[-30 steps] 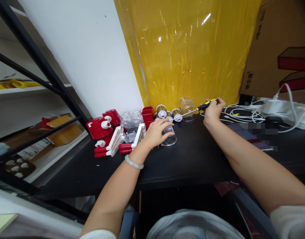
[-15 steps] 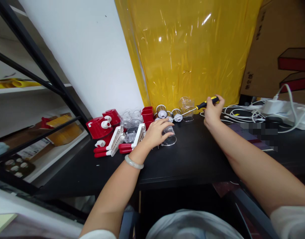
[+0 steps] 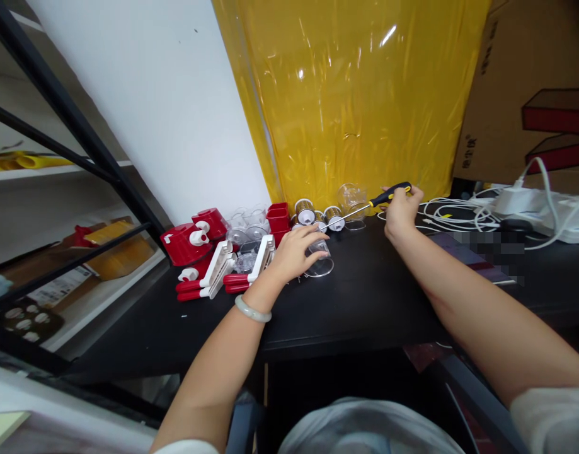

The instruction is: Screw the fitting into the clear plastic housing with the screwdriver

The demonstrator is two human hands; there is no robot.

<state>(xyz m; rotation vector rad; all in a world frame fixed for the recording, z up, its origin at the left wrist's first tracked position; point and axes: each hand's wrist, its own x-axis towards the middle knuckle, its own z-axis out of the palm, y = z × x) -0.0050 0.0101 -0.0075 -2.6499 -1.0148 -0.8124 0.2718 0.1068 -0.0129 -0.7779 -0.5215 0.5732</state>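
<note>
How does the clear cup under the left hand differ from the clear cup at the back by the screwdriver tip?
The near clear cup is gripped by the left hand and stands apart on open black table; the back clear cup is untouched, against the yellow sheet beside the gold spools. The right hand holds the screwdriver, whose shaft crosses the back cup. Both are transparent.

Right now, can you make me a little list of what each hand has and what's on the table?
left hand: gripping a clear plastic cup that sits on the black table
right hand: holding a screwdriver by its black and yellow handle, tip pointing left
left of cup: red and white parts
behind: yellow plastic sheet
far right: white cables
</note>
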